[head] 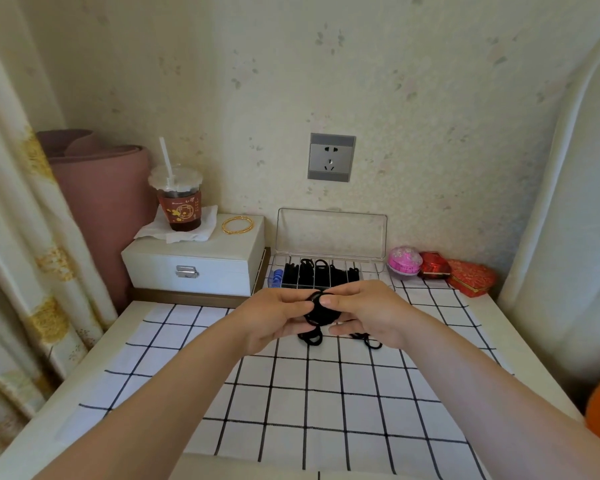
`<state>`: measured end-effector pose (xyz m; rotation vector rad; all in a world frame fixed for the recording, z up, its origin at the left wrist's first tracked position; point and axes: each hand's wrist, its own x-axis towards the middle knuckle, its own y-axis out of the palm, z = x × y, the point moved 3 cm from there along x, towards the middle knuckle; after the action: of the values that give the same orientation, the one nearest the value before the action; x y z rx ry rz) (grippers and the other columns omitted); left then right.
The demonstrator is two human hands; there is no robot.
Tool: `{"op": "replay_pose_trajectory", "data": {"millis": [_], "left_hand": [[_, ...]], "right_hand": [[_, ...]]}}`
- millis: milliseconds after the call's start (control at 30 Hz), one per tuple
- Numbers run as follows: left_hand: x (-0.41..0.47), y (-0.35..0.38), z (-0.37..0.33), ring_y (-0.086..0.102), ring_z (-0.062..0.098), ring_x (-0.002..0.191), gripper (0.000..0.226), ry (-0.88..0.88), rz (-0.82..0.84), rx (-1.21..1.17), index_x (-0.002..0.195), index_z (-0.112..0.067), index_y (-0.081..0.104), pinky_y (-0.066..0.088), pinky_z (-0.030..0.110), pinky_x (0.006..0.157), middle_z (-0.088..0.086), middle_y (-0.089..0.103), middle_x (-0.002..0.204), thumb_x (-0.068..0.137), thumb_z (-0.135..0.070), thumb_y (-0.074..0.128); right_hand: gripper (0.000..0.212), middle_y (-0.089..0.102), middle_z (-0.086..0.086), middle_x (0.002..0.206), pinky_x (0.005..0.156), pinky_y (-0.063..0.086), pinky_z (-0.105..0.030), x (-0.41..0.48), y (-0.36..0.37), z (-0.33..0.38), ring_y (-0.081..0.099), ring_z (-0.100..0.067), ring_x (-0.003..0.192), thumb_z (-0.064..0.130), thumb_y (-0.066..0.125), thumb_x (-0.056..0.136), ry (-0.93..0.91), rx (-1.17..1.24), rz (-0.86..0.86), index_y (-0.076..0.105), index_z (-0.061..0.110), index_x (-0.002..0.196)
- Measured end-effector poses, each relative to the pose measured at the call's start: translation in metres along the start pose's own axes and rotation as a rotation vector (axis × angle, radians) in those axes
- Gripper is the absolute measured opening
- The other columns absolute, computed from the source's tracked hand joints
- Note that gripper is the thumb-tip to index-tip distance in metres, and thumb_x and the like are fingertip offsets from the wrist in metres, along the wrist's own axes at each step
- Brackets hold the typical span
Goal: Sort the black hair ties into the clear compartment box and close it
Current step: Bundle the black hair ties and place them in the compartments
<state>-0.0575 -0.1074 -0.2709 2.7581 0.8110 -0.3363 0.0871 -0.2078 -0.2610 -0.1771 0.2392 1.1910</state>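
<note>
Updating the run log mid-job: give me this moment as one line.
left hand: grips tie bundle | right hand: pinches tie bundle | loose ties: on cloth | box: lid up, partly filled

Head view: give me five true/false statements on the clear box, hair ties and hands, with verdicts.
1. The clear plastic compartment box has its lid raised. True.
2. The left hand and the right hand both grip a bundle of black hair ties. True.
3. Every compartment of the box is empty. False: several hold stored black hair ties.
4. Some loose black hair ties lie on the black-and-white checked cloth beneath the hands. True.
5. The gold bangle lies inside the compartment box. False: it rests on the white latched case left of the box.
</note>
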Motion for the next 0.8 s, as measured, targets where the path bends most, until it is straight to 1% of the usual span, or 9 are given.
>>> {"op": "replay_pose_trajectory", "data": {"millis": [100,167,267,433,533,600,633,700,800], "left_hand": [[0.003,0.004,-0.003,0.075,0.020,0.092,0.025,0.069,-0.132,0.031,0.114,-0.010,0.069,0.061,0.026,0.075,0.012,0.075,0.105,0.090,-0.005,0.068],[0.005,0.008,-0.005,0.076,0.017,0.083,0.018,0.094,-0.220,0.106,0.104,-0.011,0.069,0.060,0.024,0.068,0.013,0.076,0.098,0.087,-0.010,0.073],[0.009,0.018,-0.007,0.075,0.013,0.081,0.010,0.098,-0.204,0.188,0.099,-0.013,0.074,0.058,0.020,0.066,0.007,0.077,0.094,0.092,-0.016,0.068],[0.024,0.033,-0.021,0.070,0.007,0.074,0.024,0.156,-0.206,0.376,0.108,-0.018,0.073,0.053,0.019,0.063,0.000,0.075,0.095,0.099,-0.032,0.055],[0.039,0.037,-0.034,0.068,0.008,0.086,0.024,0.299,-0.259,0.698,0.109,-0.022,0.071,0.051,0.023,0.080,-0.006,0.072,0.100,0.100,-0.033,0.051],[0.051,0.041,-0.038,0.064,0.009,0.098,0.024,0.345,-0.259,0.774,0.115,-0.022,0.069,0.047,0.024,0.090,-0.008,0.070,0.108,0.100,-0.028,0.050],[0.058,0.042,-0.039,0.062,0.009,0.102,0.025,0.354,-0.256,0.797,0.117,-0.022,0.069,0.044,0.022,0.090,-0.007,0.068,0.111,0.101,-0.026,0.050],[0.073,0.046,-0.039,0.058,0.008,0.105,0.027,0.362,-0.242,0.887,0.122,-0.023,0.066,0.041,0.021,0.089,-0.007,0.065,0.116,0.101,-0.026,0.050],[0.096,0.048,-0.035,0.057,0.013,0.110,0.029,0.391,-0.216,1.012,0.127,-0.024,0.062,0.046,0.028,0.096,-0.003,0.064,0.125,0.100,-0.026,0.051]], "right_hand": [[0.023,0.076,-0.015,0.093,0.068,0.061,-0.031,-0.003,0.000,0.001,0.073,-0.019,0.074,0.009,0.073,0.088,0.015,0.019,0.033,0.072,0.001,0.110],[0.026,0.076,-0.017,0.097,0.069,0.061,-0.031,-0.003,-0.005,0.002,0.074,-0.022,0.077,0.009,0.074,0.087,0.012,0.001,0.034,0.072,-0.001,0.112],[0.027,0.076,-0.019,0.099,0.071,0.061,-0.032,-0.005,-0.014,0.003,0.074,-0.027,0.082,0.011,0.076,0.086,0.007,-0.041,0.021,0.073,0.001,0.110],[0.019,0.077,-0.017,0.094,0.069,0.063,-0.038,-0.005,-0.037,0.010,0.075,-0.029,0.079,0.012,0.077,0.086,-0.015,-0.054,-0.094,0.073,0.008,0.104],[0.017,0.076,-0.011,0.089,0.061,0.060,-0.031,0.005,-0.063,0.020,0.072,-0.022,0.069,0.013,0.078,0.085,-0.082,-0.030,-0.292,0.071,0.013,0.100],[0.022,0.075,-0.008,0.088,0.054,0.050,-0.024,0.014,-0.084,0.026,0.068,-0.016,0.068,0.016,0.079,0.084,-0.144,-0.072,-0.443,0.073,0.011,0.105],[0.021,0.074,-0.007,0.085,0.055,0.047,-0.023,0.019,-0.093,0.028,0.067,-0.015,0.066,0.017,0.079,0.084,-0.166,-0.098,-0.501,0.074,0.010,0.103],[0.015,0.072,-0.005,0.077,0.054,0.044,-0.023,0.028,-0.105,0.029,0.063,-0.013,0.062,0.016,0.079,0.084,-0.175,-0.150,-0.561,0.076,0.010,0.098],[0.014,0.073,-0.006,0.076,0.054,0.046,-0.028,0.044,-0.108,0.024,0.066,-0.016,0.062,0.016,0.080,0.082,-0.172,-0.272,-0.579,0.077,0.008,0.093]]}}
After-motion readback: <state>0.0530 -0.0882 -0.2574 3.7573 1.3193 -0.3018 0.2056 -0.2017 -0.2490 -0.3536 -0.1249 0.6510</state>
